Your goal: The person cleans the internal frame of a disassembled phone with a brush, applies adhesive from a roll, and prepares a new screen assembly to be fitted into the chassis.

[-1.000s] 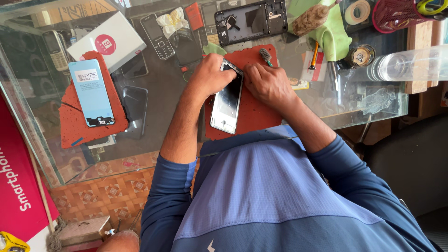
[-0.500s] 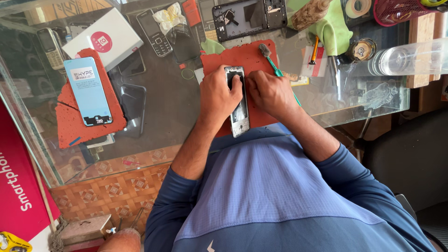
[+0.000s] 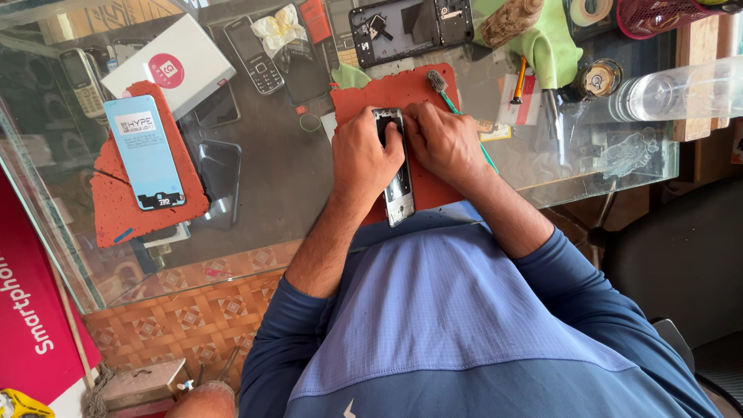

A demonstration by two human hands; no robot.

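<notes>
Closest to the camera, the person's blue sleeves lead out to both hands, which meet over an opened phone frame [image 3: 397,174] lying lengthwise on a red mat [image 3: 387,97] at the near edge of the glass counter [image 3: 309,178]; the mat probably keeps the frame from sliding and spares the glass. The left hand [image 3: 365,155] lies curled over the frame's left side, fingers bent and pressing on it, apparently to hold it flat. The right hand [image 3: 443,142] is curled likewise, its fingertips pinched at the upper end of the frame, just beside the left thumb; whether it holds some small part or tool there cannot be told. Just past the right hand a green-handled brush [image 3: 449,97] rests on the mat, within easy reach. Farther off lie a dismantled phone back [image 3: 410,27], a green cloth [image 3: 553,42], a keypad phone [image 3: 255,54], a white box [image 3: 166,70], and, to the left, a second red mat [image 3: 116,209] bearing a blue-faced screen panel [image 3: 145,151].
</notes>
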